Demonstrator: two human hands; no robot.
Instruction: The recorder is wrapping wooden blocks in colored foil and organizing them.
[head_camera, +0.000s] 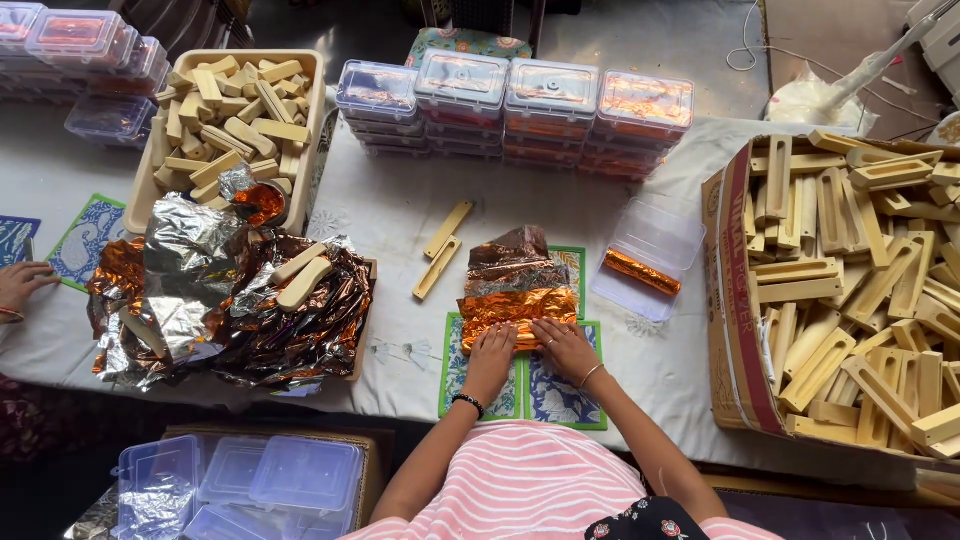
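Left hand (492, 348) and right hand (563, 343) flat, fingers spread, pressing orange foil-wrapped block (517, 305) on patterned mat (480, 395). Beyond fingertips: foil sheets (512, 262), two wooden pieces (441, 253). Right of right hand: open clear box (655, 240) holding wrapped bar (641, 271).

two loose wooden pieces (442, 250) on the cloth; one foil-wrapped bar (640, 271) in one open clear box (650, 262); one cardboard carton (728, 300); one beige tray (225, 140); one foil heap (230, 295).

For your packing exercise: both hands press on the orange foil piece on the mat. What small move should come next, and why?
Probably roll the orange foil piece forward under the left hand and right hand: loose foil extends ahead, and a finished foil roll lies in the open clear box.
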